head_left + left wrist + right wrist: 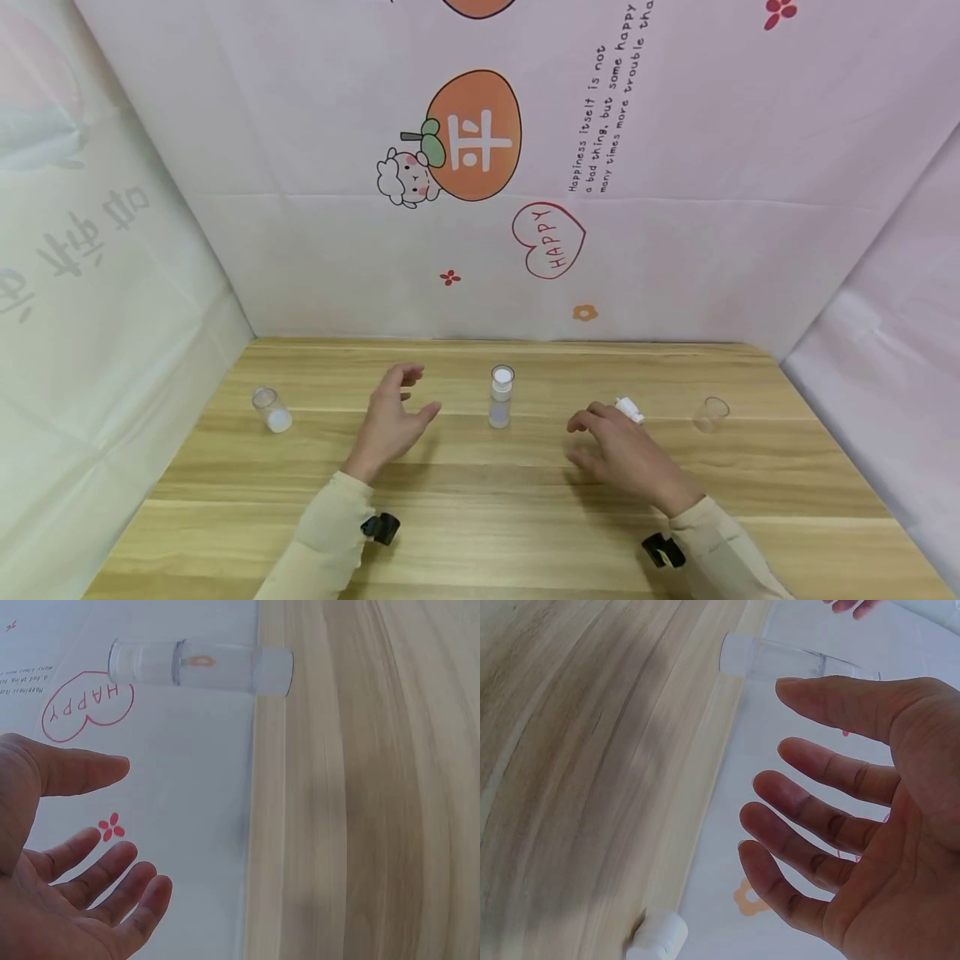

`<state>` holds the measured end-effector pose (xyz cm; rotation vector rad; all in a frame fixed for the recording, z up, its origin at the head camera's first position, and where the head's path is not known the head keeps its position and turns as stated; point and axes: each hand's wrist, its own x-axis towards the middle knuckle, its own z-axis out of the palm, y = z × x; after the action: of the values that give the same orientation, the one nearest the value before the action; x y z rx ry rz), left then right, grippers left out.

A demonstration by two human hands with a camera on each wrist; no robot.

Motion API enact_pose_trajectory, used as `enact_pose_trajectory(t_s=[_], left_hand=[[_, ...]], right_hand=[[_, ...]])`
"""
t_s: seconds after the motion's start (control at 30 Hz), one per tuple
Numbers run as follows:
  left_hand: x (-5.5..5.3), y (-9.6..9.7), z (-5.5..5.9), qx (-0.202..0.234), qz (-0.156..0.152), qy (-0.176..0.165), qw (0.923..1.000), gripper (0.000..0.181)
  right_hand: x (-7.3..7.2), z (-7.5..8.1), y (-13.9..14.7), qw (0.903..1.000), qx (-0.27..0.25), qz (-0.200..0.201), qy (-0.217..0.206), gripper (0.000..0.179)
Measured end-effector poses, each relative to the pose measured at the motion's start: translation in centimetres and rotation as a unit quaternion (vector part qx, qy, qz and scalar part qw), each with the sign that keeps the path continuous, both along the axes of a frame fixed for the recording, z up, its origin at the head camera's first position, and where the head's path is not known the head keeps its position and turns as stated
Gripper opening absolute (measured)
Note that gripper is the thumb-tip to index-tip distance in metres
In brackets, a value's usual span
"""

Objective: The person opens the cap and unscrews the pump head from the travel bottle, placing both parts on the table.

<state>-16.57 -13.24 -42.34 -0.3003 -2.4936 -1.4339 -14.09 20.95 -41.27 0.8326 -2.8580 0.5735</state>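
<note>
A slim clear bottle (500,408) with a white base and a white collar stands upright at mid-table, between the two hands. To its left, my left hand (392,423) hovers with thumb and fingers spread apart, holding nothing. My right hand (622,454) is on the other side, also above the table, its fingers loosely bent around empty space. Just beyond the right knuckles lies a small white plastic part (629,409). In the right wrist view this white part (658,935) is below the fingers, partly cut off by the frame.
A clear container (272,410) with a white bottom stands at the left of the wooden table (480,517). A transparent, cup-like cap (710,414) is at the right. Printed white cloth (337,267) rises behind the table and along both sides.
</note>
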Motion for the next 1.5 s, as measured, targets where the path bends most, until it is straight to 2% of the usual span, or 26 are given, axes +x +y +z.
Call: enact_pose_trajectory(t_s=[0.4,0.6,0.97,1.5], left_hand=[[-0.3,3.0,-0.9,0.031,-0.041,-0.012,0.9986,0.052],[-0.5,4.2,-1.3,0.039,-0.051,-0.039,0.9972,0.052],[-0.9,5.6,-2.0,0.064,-0.074,-0.067,0.9929,0.056],[-1.6,7.0,-2.7,0.075,-0.075,-0.092,0.9901,0.06]], right_hand=[[0.1,0.1,-0.7,0.9999,-0.01,0.008,-0.009,0.028],[0.1,0.0,-0.8,0.9999,-0.011,0.009,-0.008,0.028],[0.1,0.0,-0.8,0.9997,-0.014,0.011,-0.016,0.027],[-0.2,-0.1,-0.9,0.9994,-0.021,0.02,-0.016,0.029]])
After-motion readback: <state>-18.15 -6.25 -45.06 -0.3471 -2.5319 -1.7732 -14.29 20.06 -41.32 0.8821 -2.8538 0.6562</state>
